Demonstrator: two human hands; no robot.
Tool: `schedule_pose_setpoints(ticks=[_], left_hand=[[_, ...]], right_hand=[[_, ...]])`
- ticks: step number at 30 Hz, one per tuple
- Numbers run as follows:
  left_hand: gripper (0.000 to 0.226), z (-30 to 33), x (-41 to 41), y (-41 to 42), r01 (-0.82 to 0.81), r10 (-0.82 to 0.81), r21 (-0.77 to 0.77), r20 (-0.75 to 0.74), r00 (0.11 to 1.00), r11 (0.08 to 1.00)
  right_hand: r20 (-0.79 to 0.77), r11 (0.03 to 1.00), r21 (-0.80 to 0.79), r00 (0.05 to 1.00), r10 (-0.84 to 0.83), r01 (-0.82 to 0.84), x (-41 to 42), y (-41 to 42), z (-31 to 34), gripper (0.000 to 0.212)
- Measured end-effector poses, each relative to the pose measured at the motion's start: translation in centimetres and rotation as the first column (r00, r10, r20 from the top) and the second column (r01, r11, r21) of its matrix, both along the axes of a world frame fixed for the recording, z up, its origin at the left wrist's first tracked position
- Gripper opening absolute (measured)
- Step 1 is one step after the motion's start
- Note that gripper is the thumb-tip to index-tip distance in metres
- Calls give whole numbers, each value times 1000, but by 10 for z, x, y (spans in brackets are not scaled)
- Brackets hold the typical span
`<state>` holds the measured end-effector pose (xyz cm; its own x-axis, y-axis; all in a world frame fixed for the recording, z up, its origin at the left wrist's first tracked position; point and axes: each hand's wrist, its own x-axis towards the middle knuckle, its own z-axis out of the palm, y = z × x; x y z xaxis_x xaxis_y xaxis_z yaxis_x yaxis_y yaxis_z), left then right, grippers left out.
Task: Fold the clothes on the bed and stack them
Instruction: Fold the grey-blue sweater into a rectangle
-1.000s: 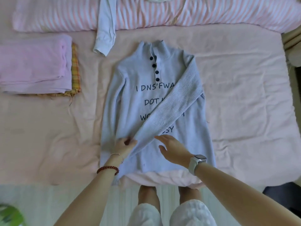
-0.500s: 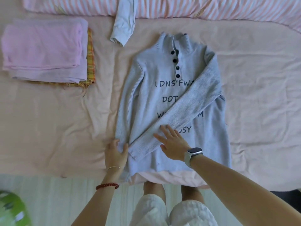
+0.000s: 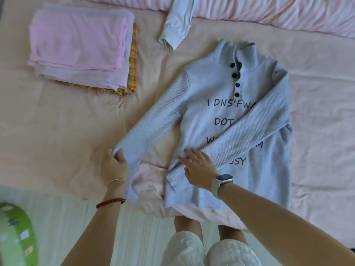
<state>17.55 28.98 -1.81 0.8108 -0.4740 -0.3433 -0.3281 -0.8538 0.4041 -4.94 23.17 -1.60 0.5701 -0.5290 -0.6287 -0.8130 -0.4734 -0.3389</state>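
Left hand (image 3: 115, 166) grip clenched on sweater (image 3: 221, 120) sleeve cuff (now pulled outward), right hand (image 3: 199, 167) flat, fingers released

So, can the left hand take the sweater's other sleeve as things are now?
Probably yes: the left hand already grips the cuff end of the left sleeve, pulled out from the sweater, with nothing lying over it.

Bare pink bed (image 3: 57, 135) lies between the folded stack (image 3: 80, 48) at the far left and the grey sweater (image 3: 240, 116) spread in the middle; the sweater's pulled-out sleeve (image 3: 153, 120) slants across part of that gap; a white sleeve (image 3: 176, 24) hangs down from the striped quilt (image 3: 278, 14) near the collar; right of the sweater the sheet lies open.
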Motion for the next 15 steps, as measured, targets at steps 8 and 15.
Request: schedule_pose_setpoints(ticks=[8, 15], left_hand=[[23, -1, -20, -11, 186, -192, -92, -57, 980, 978], [21, -18, -95, 33, 132, -48, 99, -592, 805, 986]], right_hand=[[165, 965, -36, 954, -249, 258, -7, 9, 1, 41], [122, 518, 14, 513, -850, 855, -71, 33, 2, 40]])
